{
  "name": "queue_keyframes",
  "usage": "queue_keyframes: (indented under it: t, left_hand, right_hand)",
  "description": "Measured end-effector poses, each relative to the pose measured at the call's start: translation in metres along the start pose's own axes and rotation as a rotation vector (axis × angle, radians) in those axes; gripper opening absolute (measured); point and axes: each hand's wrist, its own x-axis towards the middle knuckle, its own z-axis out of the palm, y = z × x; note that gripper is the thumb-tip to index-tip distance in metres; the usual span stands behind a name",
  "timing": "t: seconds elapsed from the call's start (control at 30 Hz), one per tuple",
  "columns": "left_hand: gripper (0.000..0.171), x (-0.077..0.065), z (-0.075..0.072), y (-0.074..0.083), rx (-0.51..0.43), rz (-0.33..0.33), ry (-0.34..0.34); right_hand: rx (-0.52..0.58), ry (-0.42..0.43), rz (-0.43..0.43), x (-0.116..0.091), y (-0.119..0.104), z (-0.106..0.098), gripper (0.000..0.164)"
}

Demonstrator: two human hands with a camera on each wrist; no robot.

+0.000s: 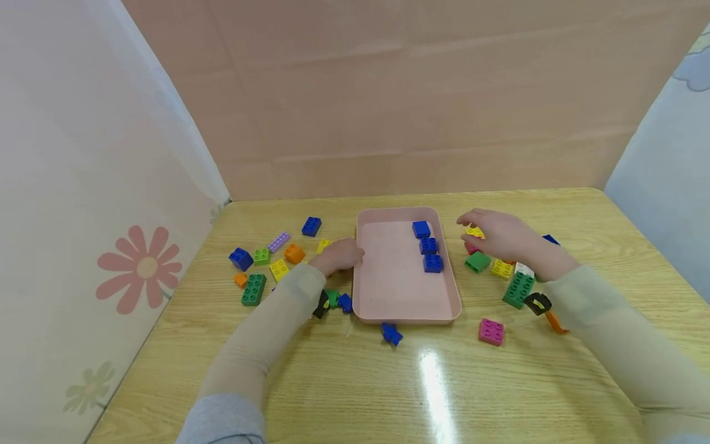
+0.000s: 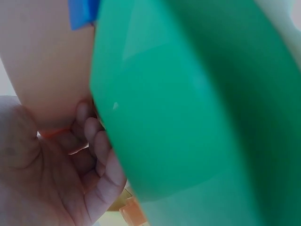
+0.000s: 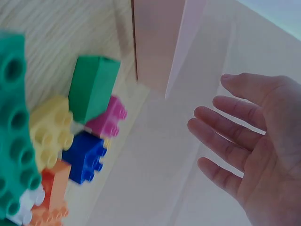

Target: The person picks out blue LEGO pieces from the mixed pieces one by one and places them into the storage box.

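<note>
A pink tray lies in the middle of the table with three blue bricks along its inner right side. At its left rim, my left hand grips the edge; the left wrist view shows the fingers curled by the tray wall. A large green surface fills much of that view, close to the lens. My right hand hovers right of the tray with its fingers spread and nothing held. Below it are a green brick, a pink brick partly covered by the fingers, and yellow bricks.
Loose bricks lie left of the tray, among them a green one, an orange one and a blue one. A blue figure-like piece lies before the tray, a pink brick at front right. A wall stands behind the table.
</note>
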Motion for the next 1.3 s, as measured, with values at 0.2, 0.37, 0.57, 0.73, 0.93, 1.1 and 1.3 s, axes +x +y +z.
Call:
queue_keyframes:
  t: [0.2, 0.37, 0.57, 0.73, 0.93, 1.1, 1.3]
  left_hand:
    - [0.031, -0.001, 0.000, 0.001, 0.018, -0.009, 0.005]
    - [0.028, -0.001, 0.001, 0.000, 0.016, -0.018, 0.004]
    - [0.028, -0.002, 0.002, -0.002, -0.003, -0.011, 0.006]
    - [0.029, -0.001, 0.002, -0.001, -0.001, -0.011, 0.006]
    - [0.030, -0.001, 0.002, -0.001, -0.006, -0.023, 0.002]
    - [0.030, -0.001, 0.001, -0.001, -0.011, -0.025, 0.003]
    - [0.030, 0.000, 0.001, -0.001, -0.002, -0.019, 0.000]
  right_hand:
    - [0.006, 0.005, 0.043, -0.003, 0.018, -0.004, 0.039]
    - [0.001, -0.029, 0.079, -0.004, 0.034, 0.003, 0.042]
    - [0.024, -0.107, 0.177, -0.008, 0.051, 0.012, 0.056]
    - [0.067, -0.179, 0.236, -0.010, 0.060, 0.017, 0.070]
    - [0.097, -0.193, 0.212, -0.007, 0.066, 0.022, 0.068]
    - [0.105, -0.189, 0.190, -0.005, 0.069, 0.028, 0.061]
    - [0.113, -0.177, 0.203, -0.002, 0.071, 0.031, 0.057]
